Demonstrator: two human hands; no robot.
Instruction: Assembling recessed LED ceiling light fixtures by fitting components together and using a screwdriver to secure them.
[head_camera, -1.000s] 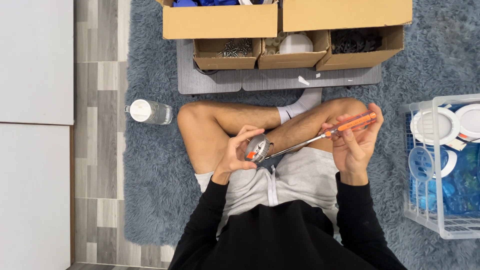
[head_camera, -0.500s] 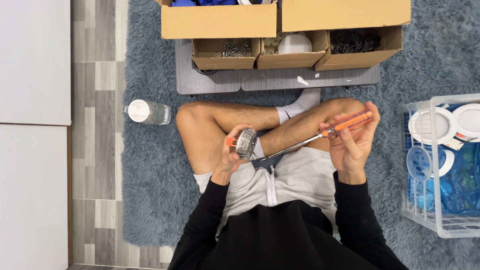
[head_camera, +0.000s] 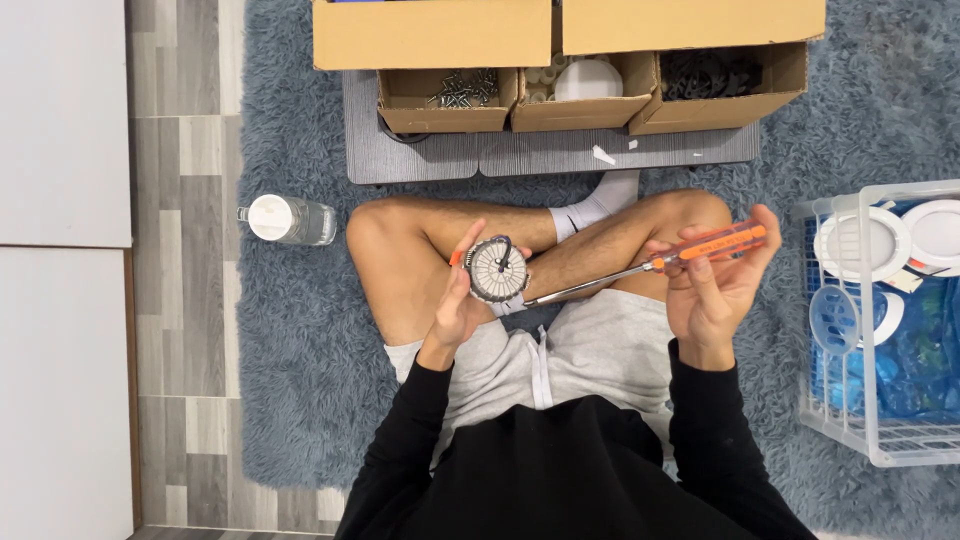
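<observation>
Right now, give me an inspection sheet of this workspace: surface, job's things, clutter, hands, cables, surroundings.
Surface: shaggy blue-grey rug; grey board under the boxes.
Job's things: round finned part; orange-handled screwdriver, its tip at the part.
Clutter: plastic bottle lying on the rug edge; small white scraps on the board.
Hands: left hand holds the round part; right hand holds the screwdriver handle.
Cables: nothing seen.
Surroundings: cardboard boxes of screws, white and black parts; white wire basket with round white fittings; wood-look floor.
</observation>
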